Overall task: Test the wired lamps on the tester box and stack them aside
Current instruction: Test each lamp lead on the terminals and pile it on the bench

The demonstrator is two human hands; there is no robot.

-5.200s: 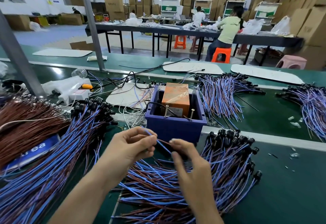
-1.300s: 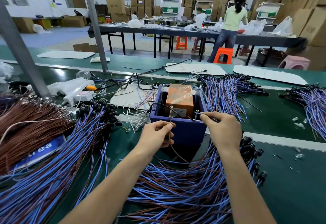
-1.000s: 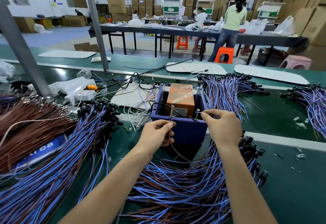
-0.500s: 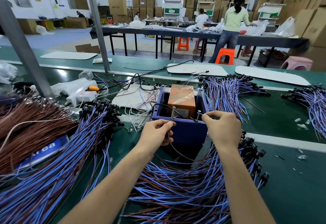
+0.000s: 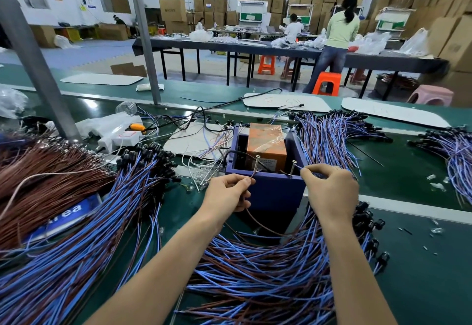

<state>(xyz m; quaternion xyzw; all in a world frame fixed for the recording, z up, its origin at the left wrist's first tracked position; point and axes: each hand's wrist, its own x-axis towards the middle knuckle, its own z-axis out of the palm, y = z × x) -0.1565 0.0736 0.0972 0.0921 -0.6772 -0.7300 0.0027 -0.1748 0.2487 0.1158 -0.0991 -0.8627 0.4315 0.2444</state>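
Tester box at twelve o'clock.
Left hand pinches brown wire; right hand pinches blue wire, forearms reaching forward.

Stacked cardboard boxes behind long tables.

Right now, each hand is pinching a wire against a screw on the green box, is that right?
Not quite. The head view shows the box is blue, not green. The rest is right: the left hand and the right hand each pinch a wire up to a screw on it.
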